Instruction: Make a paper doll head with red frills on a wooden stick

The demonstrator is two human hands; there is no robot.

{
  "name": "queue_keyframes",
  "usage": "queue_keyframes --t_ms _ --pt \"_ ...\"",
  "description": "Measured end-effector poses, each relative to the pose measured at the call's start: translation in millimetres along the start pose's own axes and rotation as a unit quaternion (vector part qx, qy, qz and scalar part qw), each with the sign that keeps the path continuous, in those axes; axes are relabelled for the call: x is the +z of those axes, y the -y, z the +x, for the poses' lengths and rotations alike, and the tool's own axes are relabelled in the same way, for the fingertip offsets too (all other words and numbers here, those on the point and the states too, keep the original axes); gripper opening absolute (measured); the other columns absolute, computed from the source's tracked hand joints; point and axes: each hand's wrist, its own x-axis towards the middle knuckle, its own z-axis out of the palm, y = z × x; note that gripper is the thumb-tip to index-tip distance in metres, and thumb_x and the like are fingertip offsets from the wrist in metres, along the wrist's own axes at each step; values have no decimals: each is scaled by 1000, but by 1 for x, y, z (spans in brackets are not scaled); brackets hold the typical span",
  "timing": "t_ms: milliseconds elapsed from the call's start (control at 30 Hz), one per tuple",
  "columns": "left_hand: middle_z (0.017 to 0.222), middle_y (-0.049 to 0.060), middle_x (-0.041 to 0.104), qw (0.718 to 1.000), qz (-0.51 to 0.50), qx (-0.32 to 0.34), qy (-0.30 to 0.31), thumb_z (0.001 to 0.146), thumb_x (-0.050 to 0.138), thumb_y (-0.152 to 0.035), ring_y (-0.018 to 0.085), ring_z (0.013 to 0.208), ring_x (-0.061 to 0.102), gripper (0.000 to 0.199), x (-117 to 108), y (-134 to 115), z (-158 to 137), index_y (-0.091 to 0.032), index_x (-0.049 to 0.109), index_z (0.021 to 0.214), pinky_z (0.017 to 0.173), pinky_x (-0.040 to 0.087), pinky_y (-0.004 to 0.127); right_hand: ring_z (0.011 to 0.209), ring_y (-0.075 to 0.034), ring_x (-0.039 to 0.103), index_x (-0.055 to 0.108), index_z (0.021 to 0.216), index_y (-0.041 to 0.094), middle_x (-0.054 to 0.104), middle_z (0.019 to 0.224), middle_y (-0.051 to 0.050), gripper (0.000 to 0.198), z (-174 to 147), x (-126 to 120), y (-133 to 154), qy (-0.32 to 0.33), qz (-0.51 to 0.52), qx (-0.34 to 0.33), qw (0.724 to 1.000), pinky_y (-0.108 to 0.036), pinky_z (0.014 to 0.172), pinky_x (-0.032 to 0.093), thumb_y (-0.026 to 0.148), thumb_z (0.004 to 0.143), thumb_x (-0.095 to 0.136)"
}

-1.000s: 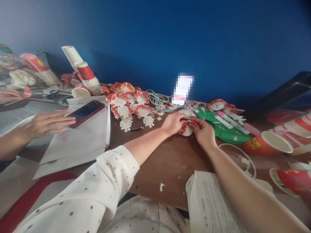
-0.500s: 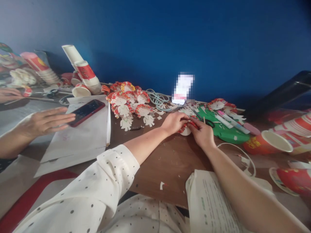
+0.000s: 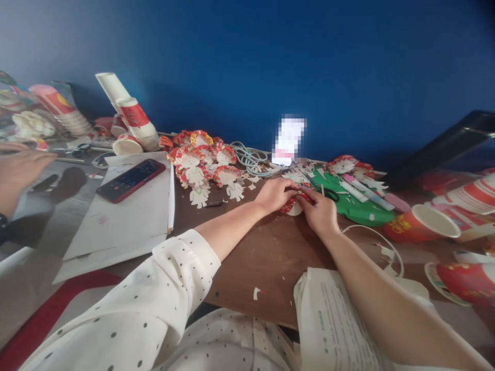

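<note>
My left hand [image 3: 276,196] and my right hand [image 3: 322,210] meet over the brown table [image 3: 255,247]. Between them is a small round paper craft piece [image 3: 295,208] with a red-and-white crinkled rim and a white middle. Both hands pinch its upper edge, and fingers cover much of it. To the left lie several finished-looking paper dolls [image 3: 199,165] with the same kind of crinkled rim around white heads. Just beyond my right hand, black-handled scissors [image 3: 331,195] rest on a green sheet [image 3: 359,210].
A propped phone [image 3: 286,141] leans at the blue wall, near a coiled pale cable [image 3: 249,159]. Paper cups [image 3: 421,224] lie at the right. Leftward are a dark phone [image 3: 131,180] on white sheets [image 3: 135,221], stacked cups [image 3: 135,121] and another person's blurred hand [image 3: 21,172].
The other person's hand has drawn back leftward from the dark phone, which stays on the sheets. My hands keep pinching the paper piece in nearly the same position.
</note>
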Motion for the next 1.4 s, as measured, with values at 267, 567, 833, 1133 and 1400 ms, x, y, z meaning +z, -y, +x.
queue_keyframes --t_ms 267,567,833,1133,1400 --pt "94 4 72 1000 -6 11 -12 86 64 -18 17 93 65 13 0 -3 0 -20 76 91 88 48 30 103 -30 69 76 109 20 76 107 -7 38 1 1 2 -4 0 14 1000 -40 90 51 40 80 62" --pt "99 6 70 999 -8 -18 -46 80 72 -19 17 94 64 18 3 -3 1 -17 72 98 89 49 30 97 -28 70 78 105 21 77 102 -7 35 1 1 7 -3 31 25 999 -39 87 51 40 80 62" --pt "90 5 75 993 -52 -101 -44 93 53 -36 19 87 68 28 -8 3 9 -17 73 89 84 50 30 92 -28 70 78 102 17 77 97 -8 39 4 -1 4 -25 43 55 997 -38 85 52 43 78 64" --pt "102 6 76 991 -97 -73 49 86 64 -26 19 95 70 18 -6 5 7 -18 76 98 89 51 31 88 -27 70 78 103 15 77 94 -10 40 6 -4 1 -29 31 72 997 -37 81 52 43 78 64" --pt "101 6 76 993 -71 -78 45 86 64 -25 20 94 70 18 -7 6 7 -18 77 98 87 51 31 89 -27 71 77 103 16 77 95 -9 38 3 -3 6 -8 23 52 998 -36 81 53 41 80 63"
